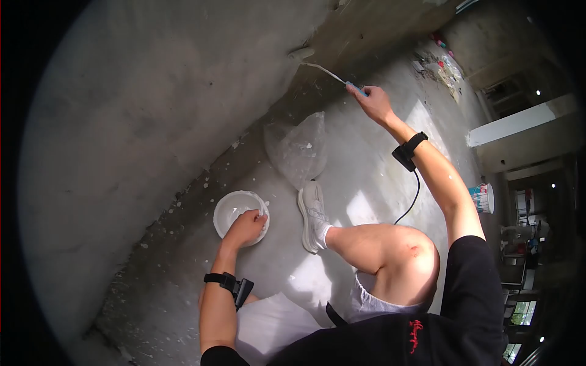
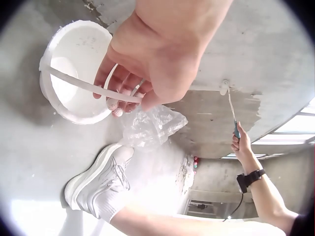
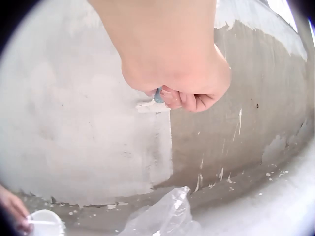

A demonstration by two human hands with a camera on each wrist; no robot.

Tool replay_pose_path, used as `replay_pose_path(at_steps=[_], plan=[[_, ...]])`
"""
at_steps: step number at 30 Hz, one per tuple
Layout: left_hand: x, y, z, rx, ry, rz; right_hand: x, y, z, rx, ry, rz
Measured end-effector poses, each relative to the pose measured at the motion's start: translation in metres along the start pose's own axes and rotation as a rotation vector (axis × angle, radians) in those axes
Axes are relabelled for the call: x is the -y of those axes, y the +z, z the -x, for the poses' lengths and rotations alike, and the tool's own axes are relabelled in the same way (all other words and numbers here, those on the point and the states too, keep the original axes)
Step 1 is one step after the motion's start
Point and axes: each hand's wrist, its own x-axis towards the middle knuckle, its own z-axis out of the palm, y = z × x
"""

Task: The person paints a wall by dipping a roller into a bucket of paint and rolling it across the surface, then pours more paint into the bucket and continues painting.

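My right hand [image 1: 373, 104] grips the blue handle of a small paint roller [image 1: 300, 54]. The white roller head [image 3: 147, 106] lies against the wall, at the border between its pale coated part and its darker bare part. Low at the left, my left hand [image 1: 246, 227] holds the handle [image 2: 88, 87] of a white bucket [image 1: 218, 215], fingers curled round it. White smears mark those fingertips [image 2: 117, 111]. Pale material lies inside the bucket, which is beside the foot of the wall.
A crumpled clear plastic bag [image 1: 299, 149] lies on the floor between bucket and wall, near a white shoe [image 1: 311, 216]. White splashes dot the floor along the wall. Another bucket [image 1: 482, 198] stands off to the right, and debris [image 1: 445, 73] lies farther back.
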Motion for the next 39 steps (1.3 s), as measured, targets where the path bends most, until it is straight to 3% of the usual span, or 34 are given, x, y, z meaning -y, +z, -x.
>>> replay_pose_path(at_steps=[3,10,16,19,22,27,34,39], plan=[[0.003,-0.002,0.001,-0.005,0.011,-0.031,0.011,0.014,0.017,-0.110,0.040,0.032],[-0.012,-0.007,0.010,-0.019,0.059,-0.078,0.030,-0.010,0.023,-0.285,0.002,-0.043],[-0.004,-0.006,0.006,0.002,0.042,-0.028,0.077,-0.039,-0.005,-0.466,-0.079,-0.301],[0.001,-0.005,0.005,-0.001,0.065,-0.037,0.087,-0.059,-0.026,-0.524,-0.109,-0.240],[0.007,-0.004,0.006,-0.045,0.101,-0.053,0.084,-0.045,-0.013,-0.476,-0.100,-0.214],[0.000,-0.007,0.011,-0.048,0.020,-0.039,0.055,0.016,0.021,-0.310,-0.022,-0.152],[0.007,-0.004,0.009,-0.078,0.064,-0.081,0.056,0.081,0.049,-0.243,0.054,-0.198],[0.019,-0.001,0.002,-0.113,0.138,-0.134,0.041,0.109,0.062,-0.184,0.042,-0.081]])
